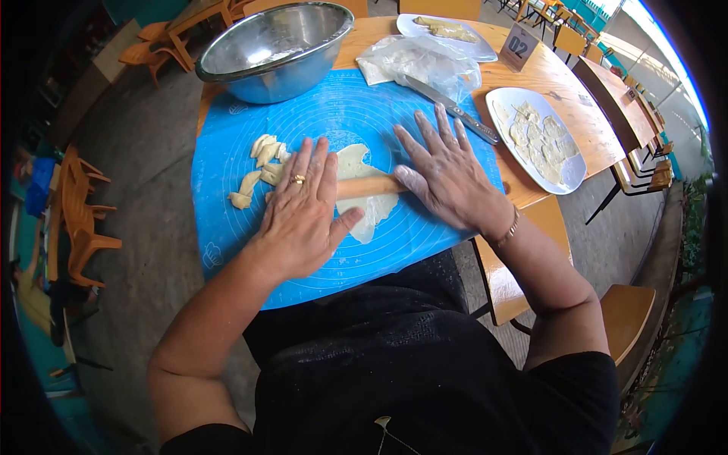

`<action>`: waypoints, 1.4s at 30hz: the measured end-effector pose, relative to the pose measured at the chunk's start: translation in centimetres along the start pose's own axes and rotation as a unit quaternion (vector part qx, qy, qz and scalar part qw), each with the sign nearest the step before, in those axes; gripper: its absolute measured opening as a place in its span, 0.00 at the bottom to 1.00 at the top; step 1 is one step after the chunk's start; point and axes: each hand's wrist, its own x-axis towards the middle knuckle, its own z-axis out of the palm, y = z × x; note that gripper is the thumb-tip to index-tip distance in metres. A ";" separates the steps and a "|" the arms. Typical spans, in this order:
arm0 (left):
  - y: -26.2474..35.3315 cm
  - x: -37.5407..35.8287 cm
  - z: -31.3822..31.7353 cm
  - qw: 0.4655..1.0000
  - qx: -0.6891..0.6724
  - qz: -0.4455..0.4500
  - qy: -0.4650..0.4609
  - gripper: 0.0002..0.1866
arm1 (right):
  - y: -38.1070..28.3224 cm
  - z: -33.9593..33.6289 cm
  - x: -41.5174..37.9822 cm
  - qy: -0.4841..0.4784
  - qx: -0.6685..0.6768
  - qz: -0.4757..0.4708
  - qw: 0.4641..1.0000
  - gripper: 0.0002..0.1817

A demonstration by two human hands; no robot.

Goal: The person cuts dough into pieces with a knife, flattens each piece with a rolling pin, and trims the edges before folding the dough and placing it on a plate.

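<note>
A wooden rolling pin (368, 187) lies across a thin, flattened sheet of dough (369, 212) on a blue silicone mat (250, 262). My left hand (298, 208) rests flat over the pin's left end, fingers stretched out, a ring on one of them. Over the right end lies my right hand (449, 171), its floury fingers spread. Both palms hide the ends of the pin. Several small pieces of dough (267, 150) sit just left of my left hand.
A large steel bowl (284, 80) stands at the mat's far left. Behind my right hand lie a knife (455, 111) and a plastic bag (428, 64). A white plate (572, 178) holds flat dough pieces; another plate (481, 51) and a number sign (518, 47) are farther back.
</note>
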 end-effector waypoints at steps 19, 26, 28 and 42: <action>3.2 -4.5 -1.2 0.999 -0.053 0.012 -0.004 0.46 | -2.3 -0.3 -3.3 0.032 0.017 0.000 0.999 0.42; 3.0 -5.1 -1.9 0.997 -0.063 0.034 -0.012 0.44 | -2.4 -0.8 -3.7 -0.004 0.038 -0.013 0.999 0.42; 1.8 -3.3 -0.7 1.000 -0.025 -0.005 0.003 0.43 | -1.7 0.7 -0.9 0.008 0.020 0.004 1.000 0.43; 4.0 -7.5 -1.9 0.994 -0.092 0.037 0.044 0.42 | -3.6 -1.4 -4.7 -0.006 0.056 -0.026 0.998 0.41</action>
